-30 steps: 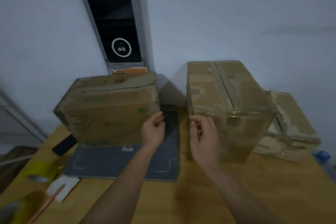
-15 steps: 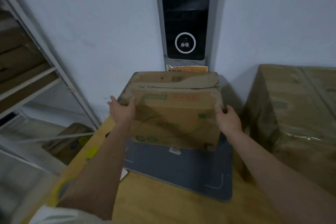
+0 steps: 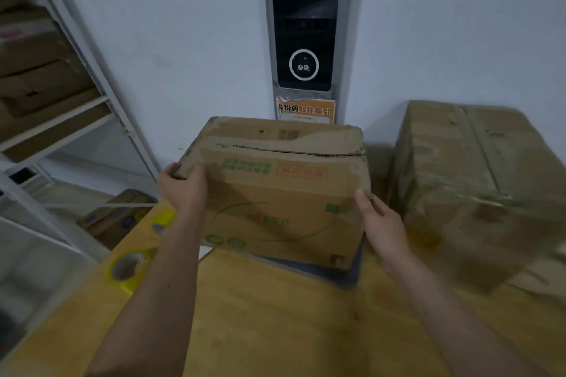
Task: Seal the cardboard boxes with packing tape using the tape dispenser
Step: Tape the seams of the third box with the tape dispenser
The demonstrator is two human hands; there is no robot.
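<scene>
A worn cardboard box [image 3: 281, 193] with green and red print stands in the middle of the wooden table [image 3: 275, 315], its top flaps meeting along a torn, untaped seam. My left hand [image 3: 183, 190] grips its upper left corner. My right hand [image 3: 379, 223] presses against its right side near the front edge. A roll of yellow tape [image 3: 130, 269] lies on the table at the left, beside my left forearm, and a second yellow roll [image 3: 164, 220] sits just behind it.
A larger taped cardboard box [image 3: 477, 187] stands to the right, close to my right hand. A dark mat [image 3: 343, 272] lies under the middle box. Metal shelving [image 3: 61, 119] with boxes fills the left. A dark wall panel [image 3: 303, 24] rises behind.
My hands left the gap between the two boxes and took hold of the left box on both sides. The view has swung left and the box now sits closer to me.
</scene>
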